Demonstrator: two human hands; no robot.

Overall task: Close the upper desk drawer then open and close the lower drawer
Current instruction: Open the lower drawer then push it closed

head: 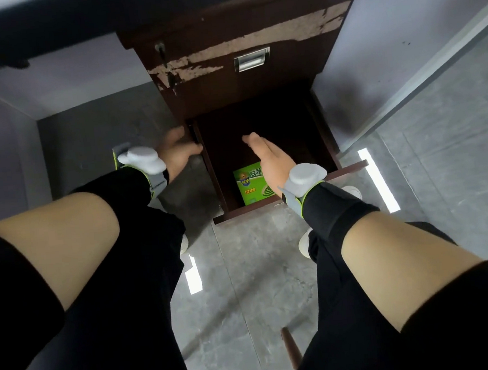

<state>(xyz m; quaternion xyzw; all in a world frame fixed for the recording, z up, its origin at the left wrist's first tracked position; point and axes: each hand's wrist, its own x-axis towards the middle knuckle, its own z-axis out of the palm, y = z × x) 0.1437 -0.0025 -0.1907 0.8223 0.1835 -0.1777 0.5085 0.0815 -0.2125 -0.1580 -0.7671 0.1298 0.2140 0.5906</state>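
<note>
I look down at a dark brown desk pedestal. Its upper drawer (227,77), with a metal recessed handle (251,58) and peeling veneer, sits flush and closed. The lower drawer (212,170) is pulled far out, its front edge (248,209) toward me, and a green box (251,184) lies inside near the front. My left hand (179,150) rests against the drawer's left side wall near the cabinet, fingers curled on it. Over the open drawer hovers my right hand (267,156), flat with fingers extended, holding nothing.
Grey marble-look floor tiles (246,288) surround the pedestal, with grey walls left and right. My legs and white shoes (305,245) stand close to the drawer front. A brown chair leg (291,349) sticks up near the bottom middle. The desk top edge (46,28) runs overhead.
</note>
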